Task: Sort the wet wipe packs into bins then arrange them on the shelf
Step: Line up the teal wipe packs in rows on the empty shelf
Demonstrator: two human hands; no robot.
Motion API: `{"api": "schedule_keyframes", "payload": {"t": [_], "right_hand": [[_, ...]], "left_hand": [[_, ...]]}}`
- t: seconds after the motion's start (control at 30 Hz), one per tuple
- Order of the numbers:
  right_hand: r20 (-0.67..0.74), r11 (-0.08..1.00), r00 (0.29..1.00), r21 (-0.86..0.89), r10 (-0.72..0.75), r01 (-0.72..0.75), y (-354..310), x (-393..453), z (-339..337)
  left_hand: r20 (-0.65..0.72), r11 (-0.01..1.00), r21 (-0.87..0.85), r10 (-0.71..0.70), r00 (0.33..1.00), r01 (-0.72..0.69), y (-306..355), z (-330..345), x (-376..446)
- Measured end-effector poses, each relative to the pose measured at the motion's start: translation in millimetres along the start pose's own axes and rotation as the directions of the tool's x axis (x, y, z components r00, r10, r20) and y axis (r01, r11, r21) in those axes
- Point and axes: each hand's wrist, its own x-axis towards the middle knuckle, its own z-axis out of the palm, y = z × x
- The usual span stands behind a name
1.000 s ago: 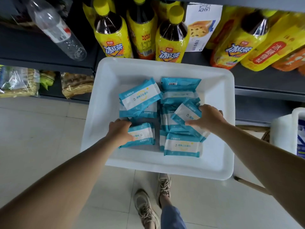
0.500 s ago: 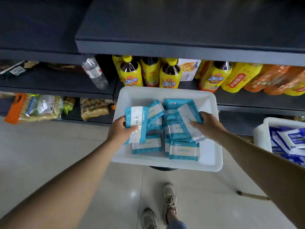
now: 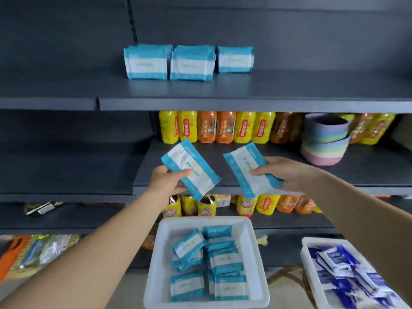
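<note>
Our left hand grips one teal wipe pack; our right hand pinches another pack just beside it. Below both hands sits a white bin of packs; above them, a dark shelf carries three stacks.

Dark grey metal shelving fills the frame; pale floor shows at the bottom edge.

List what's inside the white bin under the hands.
The white bin holds teal wet wipe packs, loosely piled, some overlapping. Any packs beneath the pile and the bin floor under it are hidden.
</note>
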Motion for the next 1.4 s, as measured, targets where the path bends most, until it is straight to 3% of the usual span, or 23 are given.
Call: {"api": "schedule_keyframes", "payload": {"t": [0.17,0.4,0.63,0.93,1.0,1.1,1.2,1.4], "right_hand": [[-0.039,0.993,0.992,0.017,-0.118,0.118,-89,-33,-38],[-0.148,0.955,0.945,-0.102,-0.291,0.278,-175,-9,-102],[-0.198,0.866,0.895,-0.402,-0.400,0.298,-236,75,-172],[-0.158,0.725,0.911,-0.663,-0.380,0.187,-263,187,-234],[-0.139,0.693,0.911,-0.695,-0.388,0.189,-264,201,-240],[-0.093,0.634,0.911,-0.746,-0.401,0.203,-267,207,-242],[-0.060,0.529,0.907,-0.828,-0.417,0.188,-269,204,-243],[-0.012,0.249,0.891,-0.962,-0.454,0.114,-267,195,-261]], "left_hand": [[0.116,0.985,-0.148,0.110,0.987,-0.093,94,49,9],[0.029,0.956,-0.223,0.199,0.980,-0.188,186,126,63],[0.019,0.961,-0.169,0.225,0.974,-0.219,215,185,151],[-0.046,0.956,-0.231,0.175,0.983,-0.181,208,233,260],[-0.013,0.968,-0.164,0.189,0.982,-0.189,208,234,269],[0.017,0.955,0.101,0.277,0.961,-0.277,212,231,276],[0.084,0.866,0.356,0.344,0.935,-0.351,222,229,283],[0.112,0.703,0.592,0.413,0.904,-0.394,232,246,299]]}}
